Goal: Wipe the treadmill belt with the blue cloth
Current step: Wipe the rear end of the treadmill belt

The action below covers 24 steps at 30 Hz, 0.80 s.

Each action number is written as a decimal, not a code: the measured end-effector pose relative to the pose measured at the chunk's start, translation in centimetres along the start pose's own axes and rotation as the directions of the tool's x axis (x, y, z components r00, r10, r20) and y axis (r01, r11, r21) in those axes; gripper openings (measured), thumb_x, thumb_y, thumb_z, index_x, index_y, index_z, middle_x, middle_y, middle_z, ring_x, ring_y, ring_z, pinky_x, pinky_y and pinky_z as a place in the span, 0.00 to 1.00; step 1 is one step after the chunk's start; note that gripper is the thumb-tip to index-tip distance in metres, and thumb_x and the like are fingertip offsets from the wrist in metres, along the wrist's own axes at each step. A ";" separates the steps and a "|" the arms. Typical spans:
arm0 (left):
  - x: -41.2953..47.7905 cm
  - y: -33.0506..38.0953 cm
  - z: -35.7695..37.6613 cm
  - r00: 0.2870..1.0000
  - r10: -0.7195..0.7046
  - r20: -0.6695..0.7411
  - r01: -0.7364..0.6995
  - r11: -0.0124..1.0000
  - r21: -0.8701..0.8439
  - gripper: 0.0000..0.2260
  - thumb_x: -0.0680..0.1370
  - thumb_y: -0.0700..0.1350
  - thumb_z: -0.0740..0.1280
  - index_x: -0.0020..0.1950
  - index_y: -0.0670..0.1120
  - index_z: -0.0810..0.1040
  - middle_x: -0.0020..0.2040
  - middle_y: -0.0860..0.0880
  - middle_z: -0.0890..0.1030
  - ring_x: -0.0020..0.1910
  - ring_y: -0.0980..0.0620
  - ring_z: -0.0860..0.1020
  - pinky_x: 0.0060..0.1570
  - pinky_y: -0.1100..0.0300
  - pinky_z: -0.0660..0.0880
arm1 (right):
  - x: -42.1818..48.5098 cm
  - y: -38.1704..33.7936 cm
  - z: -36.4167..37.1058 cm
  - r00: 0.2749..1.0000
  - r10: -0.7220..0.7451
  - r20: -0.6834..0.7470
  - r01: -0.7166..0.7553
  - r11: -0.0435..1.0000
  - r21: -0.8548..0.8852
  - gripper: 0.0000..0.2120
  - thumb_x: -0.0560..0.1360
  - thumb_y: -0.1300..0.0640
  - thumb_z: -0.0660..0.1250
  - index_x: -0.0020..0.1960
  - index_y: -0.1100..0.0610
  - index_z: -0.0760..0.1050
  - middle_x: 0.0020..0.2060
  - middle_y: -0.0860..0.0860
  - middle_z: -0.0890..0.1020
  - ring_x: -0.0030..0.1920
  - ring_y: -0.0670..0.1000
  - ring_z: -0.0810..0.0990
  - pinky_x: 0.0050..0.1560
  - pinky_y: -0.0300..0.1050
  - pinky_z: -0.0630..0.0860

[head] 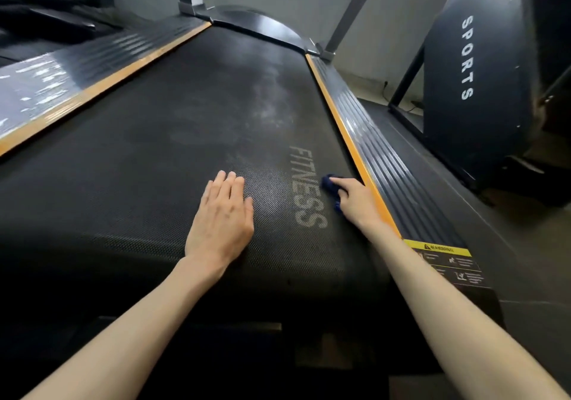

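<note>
Right hand (355, 197) grips the bunched dark-blue cloth (330, 183), pressing it onto the black textured treadmill belt (154, 140) beside the orange edge strip (346, 134). Left hand (221, 220) lies flat, fingers straight, likely bracing.

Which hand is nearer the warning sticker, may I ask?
Right. The right hand holds the blue cloth just beyond the sticker; the left hand lies farther left on the belt.
</note>
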State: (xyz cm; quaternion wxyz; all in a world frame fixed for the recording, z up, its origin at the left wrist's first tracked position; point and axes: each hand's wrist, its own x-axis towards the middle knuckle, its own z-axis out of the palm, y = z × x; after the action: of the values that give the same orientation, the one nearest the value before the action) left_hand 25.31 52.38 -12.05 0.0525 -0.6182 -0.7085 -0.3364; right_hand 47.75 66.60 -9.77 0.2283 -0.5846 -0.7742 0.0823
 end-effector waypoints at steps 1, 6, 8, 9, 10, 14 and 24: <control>0.0 0.1 0.0 1.000 -0.003 0.001 0.003 1.000 -0.005 0.19 0.81 0.46 0.55 0.69 0.38 0.66 0.71 0.40 0.67 0.73 0.44 0.59 0.73 0.52 0.53 | -2.0 -0.1 -0.5 0.998 -0.064 -0.007 0.064 0.998 0.010 0.17 0.76 0.66 0.60 0.62 0.55 0.77 0.62 0.53 0.77 0.62 0.55 0.74 0.63 0.42 0.66; -0.2 0.2 0.0 1.000 -0.004 0.002 0.004 1.000 0.000 0.19 0.80 0.45 0.57 0.69 0.37 0.67 0.70 0.39 0.68 0.73 0.43 0.60 0.73 0.52 0.54 | -11.8 -1.1 -2.7 0.972 -0.226 -0.057 0.230 0.969 0.090 0.16 0.73 0.68 0.65 0.58 0.56 0.79 0.56 0.50 0.80 0.56 0.47 0.76 0.62 0.39 0.68; -0.4 0.2 -0.1 1.000 0.001 -0.006 -0.001 1.000 -0.019 0.19 0.80 0.44 0.57 0.68 0.37 0.67 0.70 0.39 0.68 0.73 0.44 0.60 0.73 0.52 0.54 | -11.0 -1.1 -2.8 0.974 -0.225 -0.022 0.225 0.973 0.050 0.16 0.74 0.67 0.64 0.60 0.58 0.78 0.57 0.52 0.79 0.57 0.49 0.76 0.62 0.38 0.66; -0.5 0.3 -0.3 1.000 0.005 -0.015 -0.006 0.999 -0.042 0.18 0.80 0.44 0.57 0.68 0.37 0.67 0.70 0.40 0.69 0.73 0.44 0.60 0.73 0.53 0.53 | -9.7 -0.9 -2.5 0.983 -0.184 -0.014 0.185 0.983 0.019 0.16 0.75 0.67 0.63 0.61 0.58 0.77 0.58 0.53 0.79 0.58 0.51 0.76 0.62 0.37 0.65; -0.5 0.3 -0.5 1.000 0.009 -0.021 -0.011 0.997 -0.074 0.18 0.80 0.43 0.57 0.68 0.37 0.67 0.70 0.40 0.69 0.73 0.45 0.60 0.72 0.54 0.53 | -8.2 -0.9 -2.2 0.994 -0.104 -0.025 0.104 0.995 0.003 0.16 0.77 0.66 0.61 0.62 0.59 0.76 0.59 0.54 0.78 0.60 0.52 0.75 0.62 0.37 0.64; -0.7 0.2 -2.0 1.000 0.012 -0.008 -0.013 0.971 -0.238 0.18 0.80 0.38 0.57 0.70 0.37 0.65 0.70 0.41 0.68 0.74 0.47 0.57 0.72 0.57 0.53 | -7.1 -2.6 -1.4 0.972 0.191 -0.138 -0.188 0.982 0.035 0.17 0.79 0.64 0.58 0.66 0.57 0.74 0.64 0.55 0.74 0.63 0.56 0.72 0.62 0.46 0.66; -1.0 -4.1 -3.8 0.995 -0.080 -0.058 0.069 0.982 -0.173 0.18 0.79 0.36 0.57 0.69 0.35 0.65 0.68 0.36 0.68 0.73 0.41 0.60 0.73 0.52 0.51 | -11.8 -16.0 4.9 0.994 -0.026 -0.106 0.034 0.997 0.070 0.16 0.76 0.62 0.59 0.61 0.55 0.76 0.60 0.54 0.75 0.59 0.57 0.74 0.56 0.47 0.66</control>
State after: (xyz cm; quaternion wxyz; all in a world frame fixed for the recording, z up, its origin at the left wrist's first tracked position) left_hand 20.50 49.45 -11.33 0.0095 -0.5823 -0.6976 -0.4174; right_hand 34.15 51.32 -10.80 0.2909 -0.5679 -0.7663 0.0756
